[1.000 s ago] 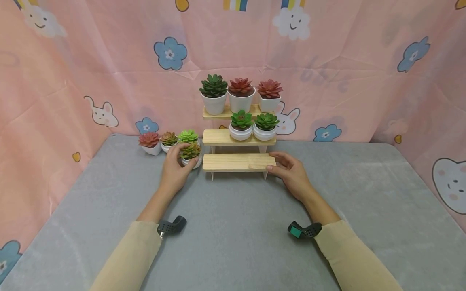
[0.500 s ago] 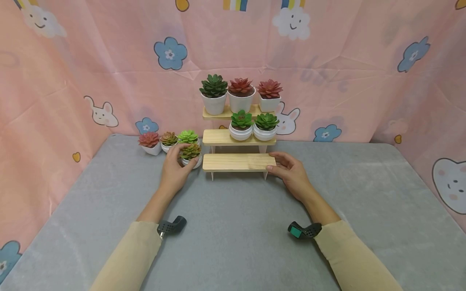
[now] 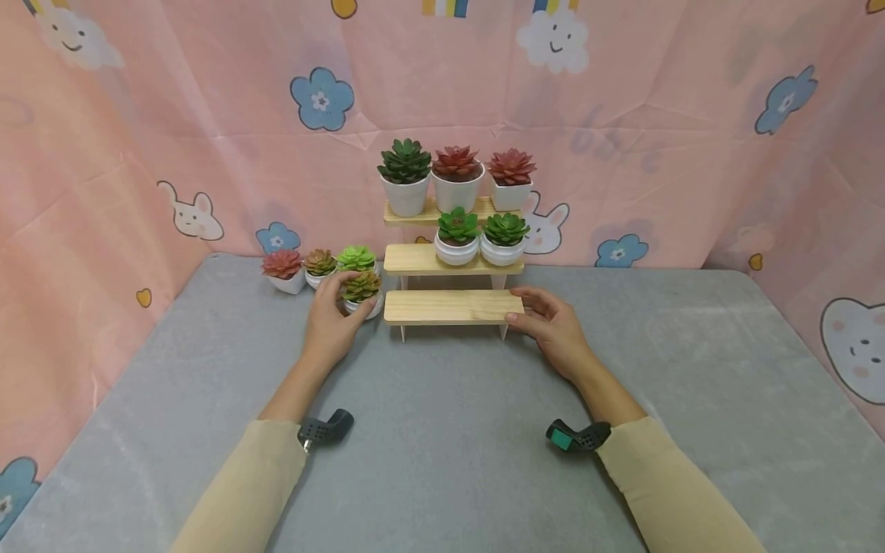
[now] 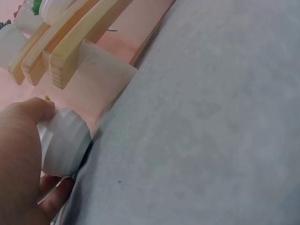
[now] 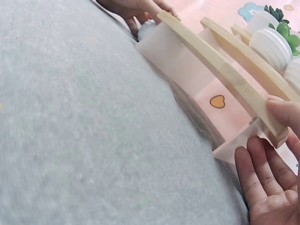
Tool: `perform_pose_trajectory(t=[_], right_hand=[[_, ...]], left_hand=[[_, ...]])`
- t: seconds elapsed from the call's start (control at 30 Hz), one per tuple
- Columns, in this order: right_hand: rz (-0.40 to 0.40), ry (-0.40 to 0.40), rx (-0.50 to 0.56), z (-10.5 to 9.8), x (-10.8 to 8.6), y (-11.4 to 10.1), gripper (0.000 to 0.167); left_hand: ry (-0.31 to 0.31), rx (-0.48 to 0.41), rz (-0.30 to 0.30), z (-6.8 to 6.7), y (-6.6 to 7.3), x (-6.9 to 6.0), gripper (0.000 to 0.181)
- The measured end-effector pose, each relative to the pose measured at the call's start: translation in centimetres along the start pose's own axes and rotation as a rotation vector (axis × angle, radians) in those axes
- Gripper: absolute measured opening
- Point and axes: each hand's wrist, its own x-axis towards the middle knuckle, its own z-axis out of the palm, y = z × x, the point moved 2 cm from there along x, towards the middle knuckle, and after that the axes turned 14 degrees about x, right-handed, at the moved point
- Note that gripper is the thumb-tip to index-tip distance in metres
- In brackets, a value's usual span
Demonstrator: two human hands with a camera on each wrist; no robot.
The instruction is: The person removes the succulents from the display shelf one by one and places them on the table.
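My left hand (image 3: 330, 326) holds a small white ribbed pot (image 4: 65, 143) with a yellow-green succulent (image 3: 362, 286), thumb on one side and fingers on the other. The pot stands on the table, just left of a three-tier wooden plant stand (image 3: 452, 307). At the stand's right end, my right hand (image 3: 553, 330) grips the lowest shelf. In the right wrist view its thumb (image 5: 283, 112) lies on the shelf's end and its fingers (image 5: 262, 164) reach the clear side support below. The lowest shelf is bare.
On the top tier stand a dark green succulent (image 3: 405, 163) and two red ones. Two green succulents (image 3: 457, 228) occupy the right of the middle tier. Left of the stand are a red succulent (image 3: 281, 265), a brownish one (image 3: 319, 263) and a bright green one (image 3: 356, 258). Behind hangs a pink curtain (image 3: 442, 84).
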Motion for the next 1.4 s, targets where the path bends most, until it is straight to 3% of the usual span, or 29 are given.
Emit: perform_pose_trajectory(t=[1.4], right_hand=[[-0.006, -0.001, -0.034, 0.03, -0.13, -0.2, 0.052]], left_hand=[[-0.005, 0.002, -0.004, 0.02, 0.0, 0.0, 0.047]])
